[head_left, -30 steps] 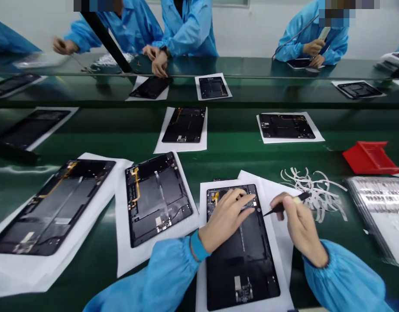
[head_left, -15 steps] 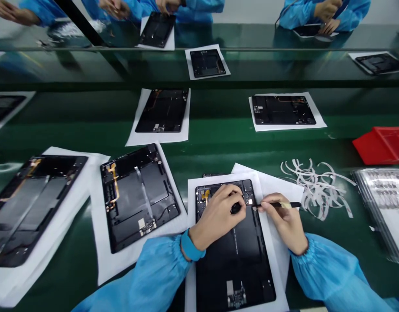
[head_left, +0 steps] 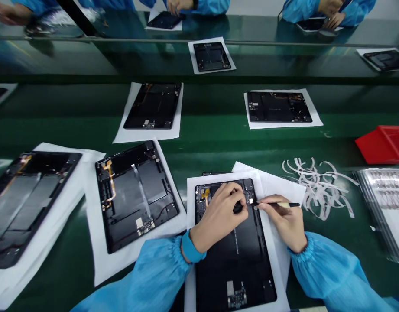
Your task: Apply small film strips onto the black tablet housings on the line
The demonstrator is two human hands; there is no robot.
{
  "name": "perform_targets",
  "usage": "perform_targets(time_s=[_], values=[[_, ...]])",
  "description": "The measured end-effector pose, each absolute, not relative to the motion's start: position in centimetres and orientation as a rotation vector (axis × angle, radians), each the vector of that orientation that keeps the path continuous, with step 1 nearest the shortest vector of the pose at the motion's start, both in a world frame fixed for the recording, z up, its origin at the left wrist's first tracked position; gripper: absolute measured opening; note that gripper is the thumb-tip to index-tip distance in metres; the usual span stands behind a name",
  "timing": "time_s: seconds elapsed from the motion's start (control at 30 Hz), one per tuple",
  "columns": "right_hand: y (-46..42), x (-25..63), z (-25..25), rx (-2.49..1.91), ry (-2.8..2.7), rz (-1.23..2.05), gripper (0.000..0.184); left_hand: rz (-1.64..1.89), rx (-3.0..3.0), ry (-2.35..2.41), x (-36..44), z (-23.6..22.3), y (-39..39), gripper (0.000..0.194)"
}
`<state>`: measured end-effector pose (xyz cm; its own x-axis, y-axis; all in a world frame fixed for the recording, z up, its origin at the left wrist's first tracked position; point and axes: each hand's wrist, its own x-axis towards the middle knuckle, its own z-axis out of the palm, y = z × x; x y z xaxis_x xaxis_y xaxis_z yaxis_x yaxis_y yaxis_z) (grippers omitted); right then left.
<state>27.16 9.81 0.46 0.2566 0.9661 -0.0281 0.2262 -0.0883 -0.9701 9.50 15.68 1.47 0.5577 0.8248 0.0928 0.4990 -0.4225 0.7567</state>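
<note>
An opened black tablet housing [head_left: 231, 255] lies on white sheet, with circuit parts at its top and bottom ends. My left hand [head_left: 220, 212] rests over its upper part, fingers curled and pinched around a small dark thing [head_left: 238, 207] whose kind I cannot make out. A blue band circles the left wrist. Pinched in my right hand [head_left: 285, 223] is a slim black tool with a pale band [head_left: 287, 204], which looks like tweezers. Its tip points left, at the housing's upper right edge beside a small pale part [head_left: 251, 201].
More open tablet housings lie at left [head_left: 137, 197] and across the green bench [head_left: 279, 107]. On the right are curled white strips [head_left: 326, 186], a red bin [head_left: 381, 145] and stacked clear trays [head_left: 387, 208]. Co-workers' blue sleeves [head_left: 212, 6] show at the far side.
My right hand has shifted slightly left and the tool in it has tilted a little. The left hand stays nearly in place. The camera view has shifted slightly.
</note>
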Motion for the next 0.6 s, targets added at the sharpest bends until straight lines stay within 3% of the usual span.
perform_targets(time_s=[0.6], values=[[9.4, 28.0, 0.3, -1.468, -1.299, 0.827, 0.002, 0.565, 2.086, 1.062, 9.6, 1.5, 15.7, 0.014]])
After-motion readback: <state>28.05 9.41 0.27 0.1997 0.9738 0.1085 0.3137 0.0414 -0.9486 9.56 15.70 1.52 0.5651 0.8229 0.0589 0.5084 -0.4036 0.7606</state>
